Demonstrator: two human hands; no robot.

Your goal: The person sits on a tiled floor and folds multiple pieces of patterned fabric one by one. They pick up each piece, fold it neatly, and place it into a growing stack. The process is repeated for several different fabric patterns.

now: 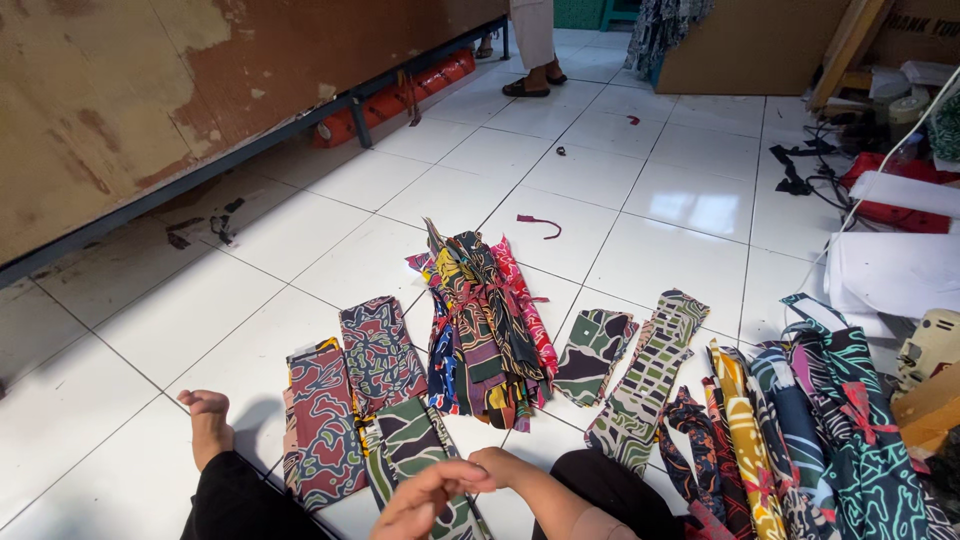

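Both our hands meet low over the green strip (415, 450) — left hand (425, 500) and right hand (500, 468), fingers loosely curled, nothing clearly held. It lies just beneath, long axis running away from us; the tied bundle (485, 320) sits beyond.
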